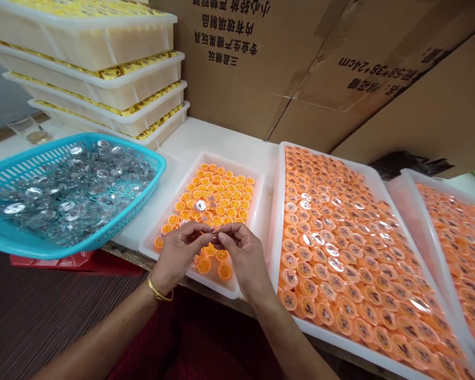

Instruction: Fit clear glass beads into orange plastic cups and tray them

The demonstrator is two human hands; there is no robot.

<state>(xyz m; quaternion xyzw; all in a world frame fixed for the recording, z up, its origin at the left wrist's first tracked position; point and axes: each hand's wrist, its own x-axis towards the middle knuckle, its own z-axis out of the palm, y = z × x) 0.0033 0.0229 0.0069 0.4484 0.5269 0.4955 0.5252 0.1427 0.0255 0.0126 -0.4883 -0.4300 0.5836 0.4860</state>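
Observation:
Over the near half of a small white tray (258,198), my left hand (179,254) and my right hand (243,254) meet at the fingertips. Both pinch a small dark-looking piece between them; its kind is too hidden to make out. Below them, rows of small open orange cups (225,271) fill much of the tray, some covered by my fingers. A few clear round plastic pieces (200,205) lie loose on top of the cups. A gold bracelet (158,289) circles my left wrist.
To the left, a blue basket (160,166) holds many clear round plastic pieces (98,184). Trays of yellow items (142,100) are stacked behind it, near a glass (30,131). Two trays of covered orange cups (340,232) stand right. Cardboard boxes (257,89) line the back.

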